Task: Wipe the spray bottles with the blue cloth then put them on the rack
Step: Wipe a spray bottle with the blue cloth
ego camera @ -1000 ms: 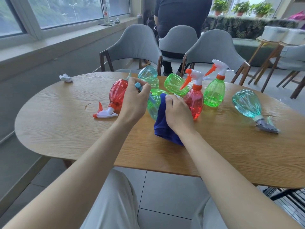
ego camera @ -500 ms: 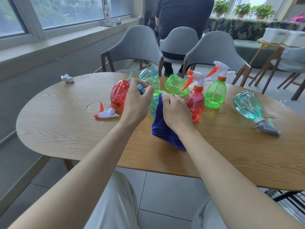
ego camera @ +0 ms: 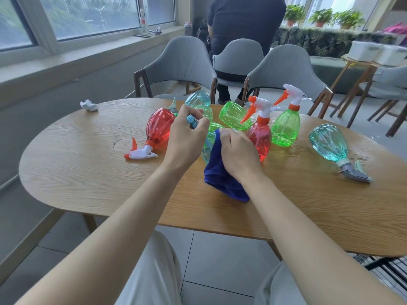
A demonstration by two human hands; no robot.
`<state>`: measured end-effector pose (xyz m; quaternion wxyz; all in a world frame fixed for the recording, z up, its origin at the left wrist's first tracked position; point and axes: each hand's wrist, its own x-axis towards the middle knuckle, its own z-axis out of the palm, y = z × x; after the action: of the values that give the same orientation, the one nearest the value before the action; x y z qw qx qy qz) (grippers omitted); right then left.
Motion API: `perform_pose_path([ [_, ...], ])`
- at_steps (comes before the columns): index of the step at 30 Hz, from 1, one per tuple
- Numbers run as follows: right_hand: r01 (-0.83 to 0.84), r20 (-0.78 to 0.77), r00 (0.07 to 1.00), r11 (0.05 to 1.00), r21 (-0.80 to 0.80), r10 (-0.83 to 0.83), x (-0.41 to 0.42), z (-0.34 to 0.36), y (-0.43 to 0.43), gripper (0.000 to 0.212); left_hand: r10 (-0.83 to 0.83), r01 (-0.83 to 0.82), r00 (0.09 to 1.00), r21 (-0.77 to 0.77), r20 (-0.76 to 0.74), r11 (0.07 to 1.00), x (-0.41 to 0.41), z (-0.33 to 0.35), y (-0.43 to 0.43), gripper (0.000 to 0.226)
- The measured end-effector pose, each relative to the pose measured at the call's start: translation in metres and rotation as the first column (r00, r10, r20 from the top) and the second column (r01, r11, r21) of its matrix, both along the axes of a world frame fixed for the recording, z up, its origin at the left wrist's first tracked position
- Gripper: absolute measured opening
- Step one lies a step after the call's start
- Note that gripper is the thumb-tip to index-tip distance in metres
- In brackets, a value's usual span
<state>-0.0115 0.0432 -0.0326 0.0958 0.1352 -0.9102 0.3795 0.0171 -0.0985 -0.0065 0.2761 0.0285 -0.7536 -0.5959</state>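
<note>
My left hand (ego camera: 187, 139) grips the blue spray head of a teal spray bottle (ego camera: 208, 145) held over the wooden table (ego camera: 88, 172). My right hand (ego camera: 239, 154) holds the blue cloth (ego camera: 222, 183) against that bottle's side, hiding most of it. A red bottle (ego camera: 158, 128) lies on its side to the left. A red bottle (ego camera: 261, 137) and a green bottle (ego camera: 286, 126) stand upright to the right. A teal bottle (ego camera: 330, 143) lies at the far right. More green and teal bottles (ego camera: 233, 115) lie behind my hands.
A crumpled white tissue (ego camera: 88, 105) lies at the table's far left. Grey chairs (ego camera: 182, 64) stand behind the table, with a person in a dark shirt (ego camera: 244, 20) beyond them. A black wire rack (ego camera: 378, 269) shows under the table's right edge.
My right hand with the cloth has shifted slightly up along the bottle. My left hand keeps its grip on the spray head.
</note>
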Motion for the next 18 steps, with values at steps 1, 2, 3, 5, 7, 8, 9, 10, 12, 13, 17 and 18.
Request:
perform_pose_path([
  [1,-0.033,-0.066,0.997,0.999,0.015,0.034,0.003,-0.001,-0.002,0.046,0.004,-0.004,1.0,0.002,-0.006,1.0,0.0,0.0,0.0,0.005],
  [2,-0.062,-0.127,0.99,0.997,0.035,0.066,0.006,-0.004,-0.004,0.044,0.01,-0.01,1.0,0.006,-0.01,1.0,-0.001,0.0,0.0,0.004],
  [3,-0.083,-0.167,0.982,0.995,0.046,0.09,0.008,-0.006,-0.006,0.044,0.018,-0.018,1.0,0.006,-0.007,1.0,-0.001,0.0,-0.001,0.005],
  [5,-0.092,-0.143,0.985,0.995,0.025,0.095,0.007,-0.009,-0.007,0.046,0.016,-0.016,1.0,0.011,0.003,1.0,-0.001,0.0,-0.003,0.007],
  [7,-0.055,-0.012,0.998,0.998,-0.027,0.055,0.003,-0.006,-0.002,0.048,-0.013,0.013,1.0,0.012,0.004,1.0,0.0,0.001,-0.004,0.005],
  [8,-0.025,0.063,0.998,0.998,-0.055,0.028,0.001,-0.002,0.001,0.049,-0.026,0.026,1.0,0.014,0.005,1.0,0.0,0.001,-0.004,0.003],
  [9,0.003,0.118,0.993,0.997,-0.073,0.006,-0.001,0.0,0.002,0.049,-0.033,0.033,0.999,0.016,0.006,0.999,0.001,0.001,-0.004,0.004],
  [10,0.018,0.132,0.991,0.997,-0.077,-0.008,-0.002,0.003,0.003,0.048,-0.034,0.034,0.999,0.019,0.007,0.999,0.0,0.001,-0.004,0.006],
  [12,-0.008,0.051,0.999,0.999,-0.053,0.011,0.001,0.006,-0.002,0.044,-0.035,0.035,0.999,0.03,-0.003,0.999,0.0,0.001,-0.001,0.009],
  [13,-0.035,-0.017,0.999,0.999,-0.033,0.035,0.004,0.006,-0.005,0.042,-0.035,0.035,0.999,0.035,-0.01,0.999,0.0,0.002,0.001,0.01],
  [17,-0.09,-0.153,0.984,0.996,0.024,0.093,0.008,-0.005,-0.009,0.043,-0.025,0.026,1.0,0.022,-0.016,0.999,0.001,0.003,0.002,0.011],
  [18,-0.081,-0.123,0.989,0.997,0.0,0.081,0.007,-0.007,-0.007,0.044,-0.034,0.035,0.999,0.02,-0.019,0.999,0.001,0.002,0.001,0.009],
])
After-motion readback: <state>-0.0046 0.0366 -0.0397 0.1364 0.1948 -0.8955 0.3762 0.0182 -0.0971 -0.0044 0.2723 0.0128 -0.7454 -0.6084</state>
